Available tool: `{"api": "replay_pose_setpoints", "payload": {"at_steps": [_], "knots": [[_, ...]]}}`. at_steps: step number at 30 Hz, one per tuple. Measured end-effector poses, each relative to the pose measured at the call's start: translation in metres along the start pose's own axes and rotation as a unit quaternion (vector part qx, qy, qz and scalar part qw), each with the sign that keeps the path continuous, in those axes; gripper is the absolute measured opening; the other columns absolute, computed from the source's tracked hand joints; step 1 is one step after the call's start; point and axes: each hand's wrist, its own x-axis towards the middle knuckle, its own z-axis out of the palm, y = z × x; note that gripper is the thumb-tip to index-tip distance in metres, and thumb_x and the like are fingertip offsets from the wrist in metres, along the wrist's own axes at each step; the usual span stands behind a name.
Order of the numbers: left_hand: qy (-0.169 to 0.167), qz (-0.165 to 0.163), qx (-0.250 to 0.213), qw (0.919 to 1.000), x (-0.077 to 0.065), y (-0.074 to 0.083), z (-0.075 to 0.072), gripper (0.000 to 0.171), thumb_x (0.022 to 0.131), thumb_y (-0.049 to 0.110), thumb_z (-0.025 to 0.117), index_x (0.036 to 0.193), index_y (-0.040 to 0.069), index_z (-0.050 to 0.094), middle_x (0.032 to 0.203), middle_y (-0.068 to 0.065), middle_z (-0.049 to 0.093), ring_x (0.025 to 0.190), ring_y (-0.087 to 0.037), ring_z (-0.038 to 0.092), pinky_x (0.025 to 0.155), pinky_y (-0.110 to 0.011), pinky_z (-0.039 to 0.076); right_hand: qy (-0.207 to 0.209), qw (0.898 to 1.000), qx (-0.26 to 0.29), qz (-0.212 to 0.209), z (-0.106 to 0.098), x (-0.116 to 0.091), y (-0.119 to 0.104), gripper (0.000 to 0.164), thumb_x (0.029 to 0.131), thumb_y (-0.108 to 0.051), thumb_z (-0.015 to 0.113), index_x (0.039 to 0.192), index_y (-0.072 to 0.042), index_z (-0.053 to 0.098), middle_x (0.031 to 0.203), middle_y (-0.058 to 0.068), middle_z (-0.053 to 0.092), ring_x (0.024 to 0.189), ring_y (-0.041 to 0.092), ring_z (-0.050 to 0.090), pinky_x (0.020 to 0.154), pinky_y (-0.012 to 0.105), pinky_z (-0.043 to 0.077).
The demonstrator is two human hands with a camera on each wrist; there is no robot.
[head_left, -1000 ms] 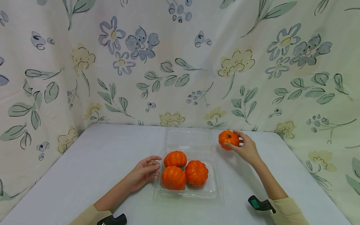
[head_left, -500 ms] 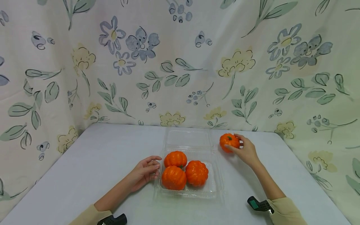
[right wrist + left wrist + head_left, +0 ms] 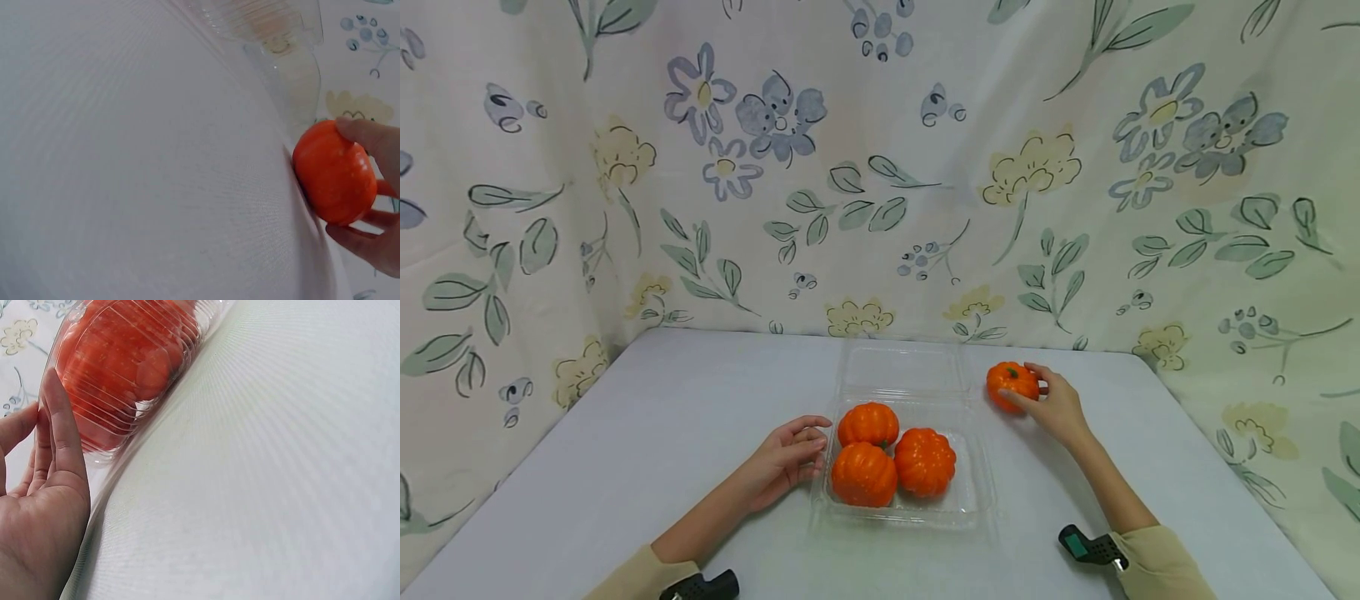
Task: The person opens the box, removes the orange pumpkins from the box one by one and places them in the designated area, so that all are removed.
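Note:
In the head view, my right hand (image 3: 1054, 405) holds a small orange toy pumpkin (image 3: 1011, 382) with a green stem, right of a clear plastic clamshell box (image 3: 973, 492). The right wrist view shows thumb and fingers round this pumpkin (image 3: 334, 172), close over the white table. My left hand (image 3: 786, 462) is at the box's left side. In the left wrist view its fairly straight fingers lie along the box's end wall (image 3: 103, 453), with the thumb tip near the rim. Three more pumpkins sit inside: one at the back left (image 3: 868, 423), one at the front left (image 3: 863, 477) and one at the right (image 3: 925, 462).
The box's clear lid (image 3: 901, 367) lies folded back toward the rear of the white table (image 3: 700, 392). Behind the table hangs a flowered curtain (image 3: 865, 225). Both forearms carry black wrist devices, the right one (image 3: 1092, 546) near the sleeve cuff.
My right hand and its pumpkin have come down slightly and a little toward me. My left hand, the box and the three pumpkins in it have stayed put.

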Motion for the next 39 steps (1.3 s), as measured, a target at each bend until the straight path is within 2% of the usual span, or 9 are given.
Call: {"api": "replay_pose_setpoints", "payload": {"at_steps": [26, 39], "knots": [[-0.001, 0.005, -0.007, 1.0, 0.001, 0.0, 0.002, 0.022, 0.11, 0.003, 0.05, 0.13, 0.011, 0.053, 0.098, 0.007, 0.066, 0.08, -0.006, 0.066, 0.078, -0.019, 0.06, -0.022, 1.0, -0.015, 0.002, 0.002, 0.002, 0.0, 0.079, 0.1, -0.033, 0.074, 0.157, 0.008, 0.037, 0.147, 0.037, 0.047, 0.126, 0.052, 0.052, 0.108, 0.062, 0.049], [0.006, 0.003, -0.003, 1.0, 0.0, 0.0, 0.003, 0.022, 0.109, 0.003, 0.052, 0.131, 0.01, 0.052, 0.098, 0.007, 0.066, 0.079, -0.006, 0.066, 0.078, -0.02, 0.06, -0.013, 1.0, -0.01, -0.023, -0.01, 0.001, -0.006, 0.075, 0.1, -0.027, 0.074, 0.155, 0.009, 0.039, 0.149, 0.039, 0.046, 0.127, 0.055, 0.053, 0.108, 0.064, 0.049]]}}
